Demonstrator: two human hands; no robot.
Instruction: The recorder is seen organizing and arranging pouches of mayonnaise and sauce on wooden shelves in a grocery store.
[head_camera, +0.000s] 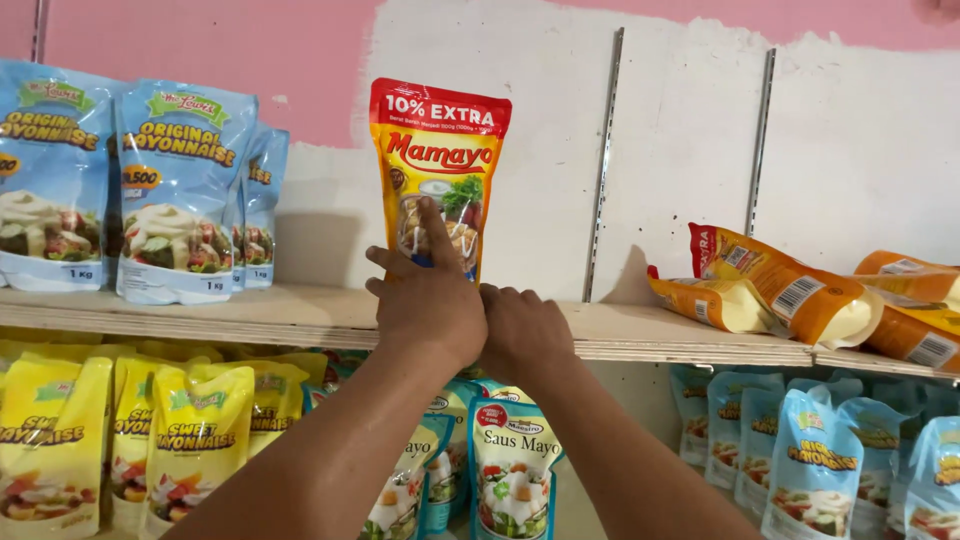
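An orange and red stand-up pouch (437, 150) stands upright on the wooden shelf (300, 312), against the white wall. My left hand (425, 300) lies on the pouch's lower front, fingers spread and one finger pointing up across it. My right hand (527, 330) presses against the left hand at the pouch's base, resting on the shelf edge. Its fingertips are hidden behind my left hand, so its hold on the pouch is unclear.
Blue pouches (180, 190) stand at the shelf's left. Several orange pouches (790, 295) lie flat at the right. Below hang yellow pouches (195, 435) on the left, teal and white ones (512, 465) in the middle and blue ones (815, 460) on the right.
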